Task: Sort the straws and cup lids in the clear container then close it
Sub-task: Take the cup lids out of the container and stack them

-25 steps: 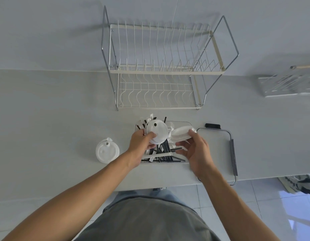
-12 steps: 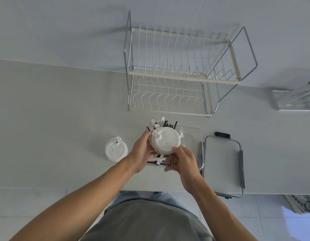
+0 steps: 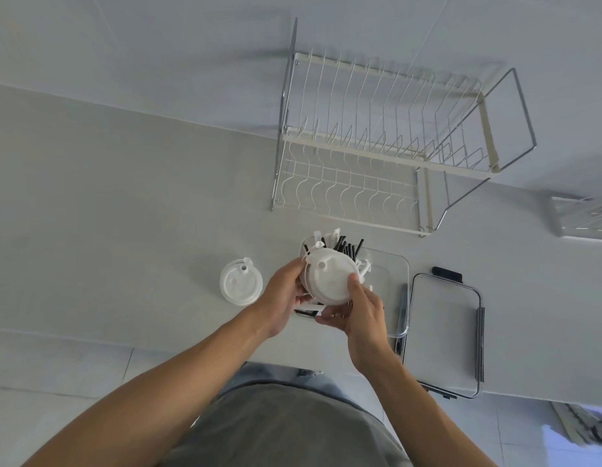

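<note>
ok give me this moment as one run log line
hands: left + right on lid stack over container | straws inside | lid on counter | cover off

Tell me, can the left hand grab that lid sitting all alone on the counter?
Probably yes, but not right away. The lone cup lid lies in the open just left of the left hand, with nothing between them. That hand's grip is busy on the stack of lids, shared with the right hand.
</note>
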